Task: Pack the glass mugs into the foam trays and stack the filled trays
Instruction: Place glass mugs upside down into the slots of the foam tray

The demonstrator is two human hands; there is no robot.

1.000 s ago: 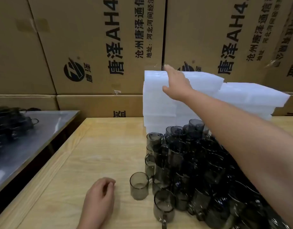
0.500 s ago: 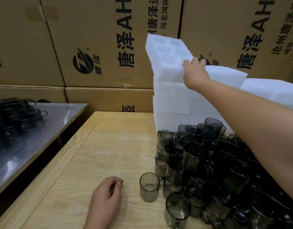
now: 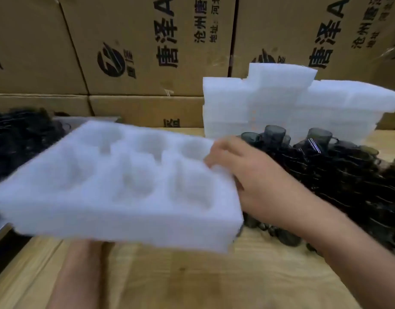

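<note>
Half a second ago our right hand (image 3: 248, 175) was only lifting the top foam tray (image 3: 116, 186) off the white stack (image 3: 281, 103) at 1 o'clock. Now the tray is off the stack and is held in the air over the wooden table (image 3: 214, 275), from 9 o'clock to the centre, with its pockets facing up. The right hand grips its right edge, with the fingers curled over the rim. The left forearm (image 3: 80, 270) goes under the tray, and the left hand is hidden there, so we cannot tell how it lies. The picture is blurred by motion. We count about six pockets, and all of them look empty.

We judge that packing has not started. The tray must first go flat on the table, beside the pile of dark glass mugs (image 3: 326, 163) at 3 o'clock.

On the cardboard boxes (image 3: 136, 41) at 12 o'clock we read the big print "唐泽 A", cut by the frame, beside a round dark logo. The smaller lines begin "沧州唐" and "地址", and the rest is too blurred to read.
</note>
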